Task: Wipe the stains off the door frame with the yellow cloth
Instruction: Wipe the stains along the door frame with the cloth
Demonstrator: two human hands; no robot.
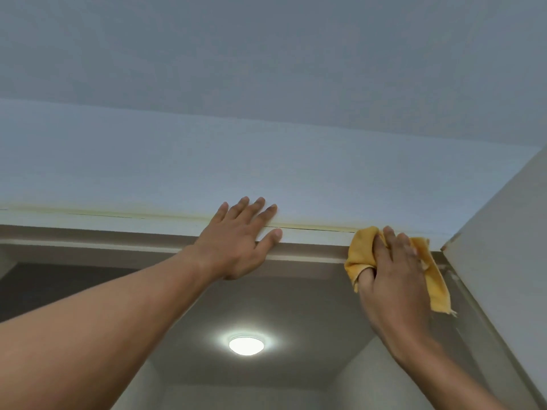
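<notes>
My right grip (393, 270) clenches the soft, limp yellow cloth (362, 253), bunched against the door frame (313, 238); my left hand (239, 241) rests flat, released.

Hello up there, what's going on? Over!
Left hand flat on white door frame. Right hand pressing crumpled yellow cloth near frame's corner. Nothing in the way.

Soft, napped yellow cloth (359, 255); smooth, matt painted door frame (148, 224).
</notes>
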